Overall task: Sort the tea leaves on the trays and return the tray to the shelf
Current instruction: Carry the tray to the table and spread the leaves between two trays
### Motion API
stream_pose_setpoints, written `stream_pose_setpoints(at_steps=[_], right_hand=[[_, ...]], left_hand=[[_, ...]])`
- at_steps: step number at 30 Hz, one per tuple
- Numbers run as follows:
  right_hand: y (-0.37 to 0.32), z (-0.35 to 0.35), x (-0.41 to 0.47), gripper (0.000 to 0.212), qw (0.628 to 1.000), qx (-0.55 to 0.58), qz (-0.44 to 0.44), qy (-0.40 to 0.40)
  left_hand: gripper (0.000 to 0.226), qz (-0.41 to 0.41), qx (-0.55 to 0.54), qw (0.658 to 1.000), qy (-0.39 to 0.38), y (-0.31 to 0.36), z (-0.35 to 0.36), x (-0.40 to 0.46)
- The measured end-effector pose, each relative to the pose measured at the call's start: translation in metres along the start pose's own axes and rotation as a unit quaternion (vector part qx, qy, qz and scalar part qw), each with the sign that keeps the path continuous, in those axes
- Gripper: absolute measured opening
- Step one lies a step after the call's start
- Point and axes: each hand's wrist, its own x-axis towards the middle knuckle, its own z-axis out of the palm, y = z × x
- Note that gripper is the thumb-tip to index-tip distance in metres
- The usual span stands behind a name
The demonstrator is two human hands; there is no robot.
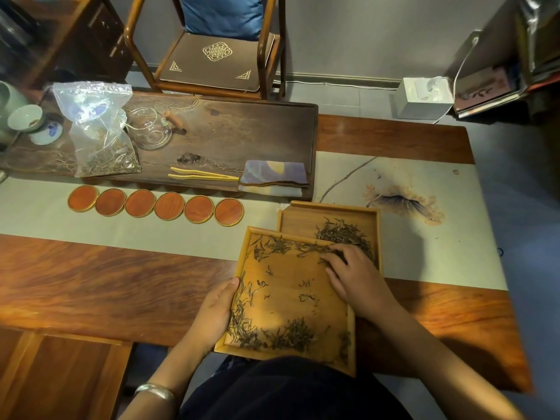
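A light wooden tray lies tilted over the table's near edge, its far corner resting on a second wooden tray. Dark tea leaves are scattered along the near tray's edges, and a pile of tea leaves sits in the far tray. My left hand grips the near tray's left rim, thumb on top. My right hand lies palm down at the near tray's far right corner, its fingertips touching the leaves there.
A row of several round orange coasters lies on the cloth runner. Behind it a dark tea board carries a plastic bag of tea, a glass pitcher, bamboo tongs and a folded cloth. A chair stands beyond.
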Motion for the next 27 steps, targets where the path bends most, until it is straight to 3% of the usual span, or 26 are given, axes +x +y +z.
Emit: stream_pose_setpoints(at_steps=[7, 14, 21, 27], right_hand=[[0.013, 0.002, 0.012, 0.027, 1.0, 0.007, 0.016, -0.014], [0.019, -0.005, 0.014, 0.026, 0.992, 0.059, 0.109, 0.022], [0.001, -0.009, -0.01, 0.022, 0.963, 0.146, 0.211, 0.084], [-0.017, 0.007, -0.036, 0.029, 0.934, 0.217, 0.272, 0.079]], left_hand=[[0.036, -0.013, -0.025, 1.0, 0.005, 0.0, -0.003, -0.002], [0.036, -0.002, -0.017, 1.0, 0.004, 0.003, -0.002, -0.003], [0.037, 0.003, -0.01, 1.0, 0.001, 0.004, -0.003, -0.001], [0.037, 0.01, -0.011, 1.0, -0.006, 0.006, 0.001, -0.002]])
